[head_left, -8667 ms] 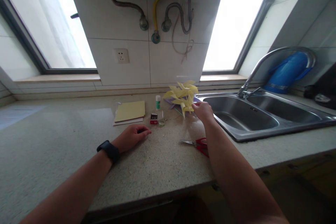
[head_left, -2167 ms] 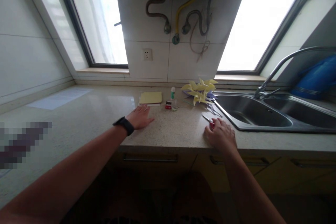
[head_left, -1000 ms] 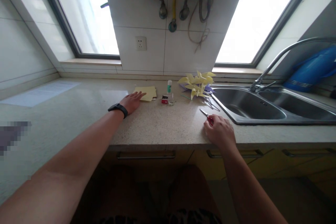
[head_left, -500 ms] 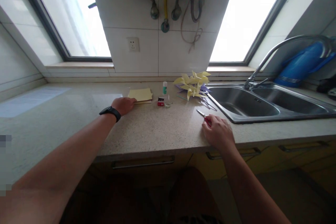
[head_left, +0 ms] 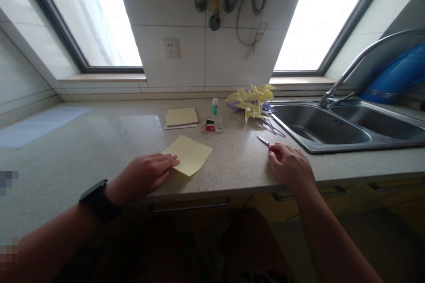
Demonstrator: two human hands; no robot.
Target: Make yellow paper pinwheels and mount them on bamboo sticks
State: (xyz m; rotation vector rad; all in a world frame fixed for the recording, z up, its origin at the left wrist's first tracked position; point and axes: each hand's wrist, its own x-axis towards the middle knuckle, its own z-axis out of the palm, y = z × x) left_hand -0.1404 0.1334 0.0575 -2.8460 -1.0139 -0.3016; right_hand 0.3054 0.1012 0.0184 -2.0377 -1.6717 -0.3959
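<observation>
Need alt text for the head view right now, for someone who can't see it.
The left hand presses a yellow paper sheet on the counter; the right hand covers red scissors beside the sink.

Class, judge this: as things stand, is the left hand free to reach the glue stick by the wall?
Probably yes. The left hand rests on the yellow sheet; bare counter lies before the glue stick.
</observation>
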